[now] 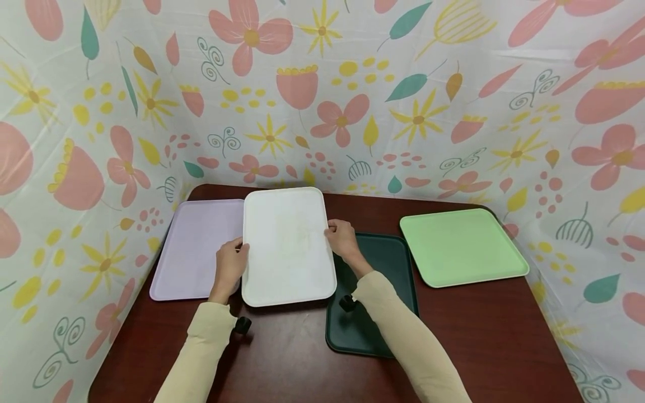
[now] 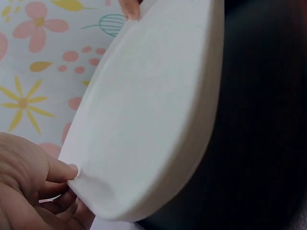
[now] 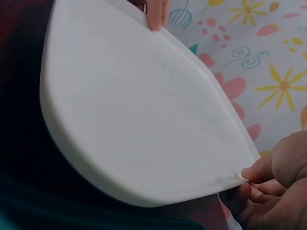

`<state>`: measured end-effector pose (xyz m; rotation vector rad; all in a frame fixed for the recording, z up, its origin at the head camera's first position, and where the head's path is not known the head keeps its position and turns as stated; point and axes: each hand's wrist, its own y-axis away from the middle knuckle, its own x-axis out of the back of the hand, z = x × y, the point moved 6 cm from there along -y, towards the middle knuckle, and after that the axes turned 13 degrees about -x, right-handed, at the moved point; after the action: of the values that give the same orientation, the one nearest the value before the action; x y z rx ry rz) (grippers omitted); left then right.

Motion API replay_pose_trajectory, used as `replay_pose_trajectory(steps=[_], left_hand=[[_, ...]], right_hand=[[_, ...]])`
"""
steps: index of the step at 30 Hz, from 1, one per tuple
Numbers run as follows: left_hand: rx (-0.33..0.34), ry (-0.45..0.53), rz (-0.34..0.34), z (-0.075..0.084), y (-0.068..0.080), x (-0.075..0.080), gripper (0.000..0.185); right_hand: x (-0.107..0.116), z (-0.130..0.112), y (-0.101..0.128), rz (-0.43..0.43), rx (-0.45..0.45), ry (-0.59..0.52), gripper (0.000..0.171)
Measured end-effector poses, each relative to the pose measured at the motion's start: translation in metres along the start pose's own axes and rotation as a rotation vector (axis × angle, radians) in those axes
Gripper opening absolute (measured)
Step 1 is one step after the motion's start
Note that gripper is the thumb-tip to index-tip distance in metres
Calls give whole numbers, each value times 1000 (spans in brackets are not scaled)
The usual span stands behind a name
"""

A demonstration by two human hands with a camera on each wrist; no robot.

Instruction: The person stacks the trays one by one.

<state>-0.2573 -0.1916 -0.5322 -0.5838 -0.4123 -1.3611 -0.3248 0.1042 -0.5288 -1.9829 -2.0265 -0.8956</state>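
Sleeves: both forearms reach forward to one tray.
Left hand: pinches white tray at its left long edge.
Right hand: pinches the opposite long edge.
Tray axis: long side runs away from the person, between both grips.
Below: lilac tray under left grip, dark tray under right.
Apart: green tray, well right.

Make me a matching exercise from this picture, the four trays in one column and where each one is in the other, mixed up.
Things:
1. white tray
2. lilac tray
3. dark green tray
4. light green tray

Places:
A. alone at the table's right side
B. partly under the right forearm
C. held by the left hand and right hand
D. at the table's left side, partly behind the held tray

Pairs: 1-C, 2-D, 3-B, 4-A
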Motion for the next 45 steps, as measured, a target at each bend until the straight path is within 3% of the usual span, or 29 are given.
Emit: replay_pose_trajectory(steps=[25,45], left_hand=[[14,89,36,32,3,23,37],[-53,90,-40,57,9,9,39]], right_hand=[[32,-10,25,-44,-18,-85,37],[62,5,48,-29,-24,-92,38]])
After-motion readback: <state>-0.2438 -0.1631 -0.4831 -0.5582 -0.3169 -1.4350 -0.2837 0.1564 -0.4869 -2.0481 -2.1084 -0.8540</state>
